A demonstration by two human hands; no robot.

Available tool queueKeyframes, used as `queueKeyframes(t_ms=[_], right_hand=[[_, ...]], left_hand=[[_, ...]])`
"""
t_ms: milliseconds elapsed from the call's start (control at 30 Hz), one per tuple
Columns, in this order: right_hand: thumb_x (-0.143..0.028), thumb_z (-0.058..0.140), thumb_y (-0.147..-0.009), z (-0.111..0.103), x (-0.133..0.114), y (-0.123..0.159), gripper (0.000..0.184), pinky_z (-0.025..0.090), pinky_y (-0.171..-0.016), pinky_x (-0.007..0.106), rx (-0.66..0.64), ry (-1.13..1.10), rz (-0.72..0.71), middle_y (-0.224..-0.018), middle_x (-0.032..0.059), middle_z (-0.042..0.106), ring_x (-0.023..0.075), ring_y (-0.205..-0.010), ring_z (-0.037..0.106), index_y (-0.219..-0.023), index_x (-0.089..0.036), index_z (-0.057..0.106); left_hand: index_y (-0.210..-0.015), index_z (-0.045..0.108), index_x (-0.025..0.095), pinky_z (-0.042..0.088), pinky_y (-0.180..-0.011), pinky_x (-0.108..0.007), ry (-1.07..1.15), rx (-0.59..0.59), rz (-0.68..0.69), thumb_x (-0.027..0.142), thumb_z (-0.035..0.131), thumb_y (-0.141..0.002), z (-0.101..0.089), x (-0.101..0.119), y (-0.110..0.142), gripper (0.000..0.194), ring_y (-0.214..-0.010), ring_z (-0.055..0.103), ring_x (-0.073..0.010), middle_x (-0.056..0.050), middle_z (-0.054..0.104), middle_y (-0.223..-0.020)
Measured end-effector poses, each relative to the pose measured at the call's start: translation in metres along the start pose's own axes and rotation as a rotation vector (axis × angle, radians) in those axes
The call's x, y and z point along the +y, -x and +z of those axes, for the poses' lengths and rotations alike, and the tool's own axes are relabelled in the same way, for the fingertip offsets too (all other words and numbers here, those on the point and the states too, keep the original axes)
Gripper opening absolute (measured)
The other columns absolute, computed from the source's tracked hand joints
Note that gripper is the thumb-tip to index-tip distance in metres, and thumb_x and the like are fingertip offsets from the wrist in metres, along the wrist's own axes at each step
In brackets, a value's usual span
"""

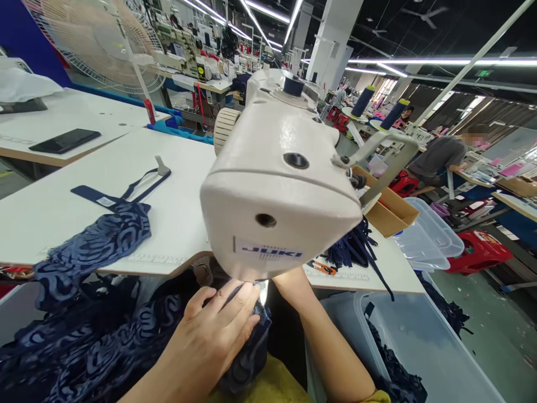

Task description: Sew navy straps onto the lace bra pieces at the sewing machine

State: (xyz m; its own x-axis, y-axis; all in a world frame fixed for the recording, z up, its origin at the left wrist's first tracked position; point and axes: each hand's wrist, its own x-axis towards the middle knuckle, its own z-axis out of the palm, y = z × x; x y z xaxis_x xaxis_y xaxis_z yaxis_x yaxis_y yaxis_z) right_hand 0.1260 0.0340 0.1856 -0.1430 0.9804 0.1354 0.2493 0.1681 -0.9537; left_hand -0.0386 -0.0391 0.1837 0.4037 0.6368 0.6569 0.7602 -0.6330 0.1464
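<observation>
Navy fabric (248, 361) hangs lengthwise downward — left hand (220, 324) bunched on it; right hand (290, 285) mostly hidden, grip unclear.

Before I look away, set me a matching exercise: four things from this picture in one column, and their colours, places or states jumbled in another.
Column one
1. phone
2. left hand
3. sewing machine
4. cardboard box

Column two
A. white, with blue letters on its front
B. tan, to the right of the machine
C. touching dark blue cloth
D. black, lying flat on a white table

Pairs: 1-D, 2-C, 3-A, 4-B
</observation>
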Motion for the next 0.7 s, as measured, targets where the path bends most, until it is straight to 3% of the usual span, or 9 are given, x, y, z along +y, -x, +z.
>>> queueKeyframes(t_ms=[333,533,700], right_hand=[[-0.022,0.053,-0.075,0.0025,-0.0063,-0.0040,0.006,0.050,-0.071,0.033,-0.023,0.049,-0.029,-0.061,-0.0002,0.058,0.0202,-0.071,0.058,-0.073,-0.023,0.059],[-0.022,0.052,-0.076,0.0035,-0.0070,-0.0052,0.020,0.049,-0.086,0.036,-0.019,0.039,-0.109,-0.075,0.0026,0.067,0.0238,-0.090,0.063,-0.092,-0.024,0.063],[-0.021,0.050,-0.077,0.0038,-0.0039,-0.0069,0.027,0.049,-0.086,0.036,-0.006,0.054,-0.149,-0.081,0.0040,0.069,0.0238,-0.093,0.064,-0.100,-0.025,0.063]], left_hand=[[-0.115,0.062,0.021,0.033,-0.083,-0.035,-0.051,0.028,-0.024,0.025,0.045,-0.094,0.0021,0.0022,-0.0044,0.027,-0.098,0.062,-0.0192,-0.002,0.071,-0.107],[-0.114,0.062,0.021,0.034,-0.082,-0.035,-0.056,0.018,-0.020,0.024,0.047,-0.093,0.0008,0.0037,-0.0051,0.026,-0.097,0.063,-0.0194,-0.001,0.071,-0.108],[-0.115,0.062,0.020,0.034,-0.083,-0.037,-0.065,-0.035,-0.038,0.023,0.050,-0.093,-0.0023,0.0055,-0.0037,0.026,-0.098,0.063,-0.0210,-0.001,0.070,-0.113]])
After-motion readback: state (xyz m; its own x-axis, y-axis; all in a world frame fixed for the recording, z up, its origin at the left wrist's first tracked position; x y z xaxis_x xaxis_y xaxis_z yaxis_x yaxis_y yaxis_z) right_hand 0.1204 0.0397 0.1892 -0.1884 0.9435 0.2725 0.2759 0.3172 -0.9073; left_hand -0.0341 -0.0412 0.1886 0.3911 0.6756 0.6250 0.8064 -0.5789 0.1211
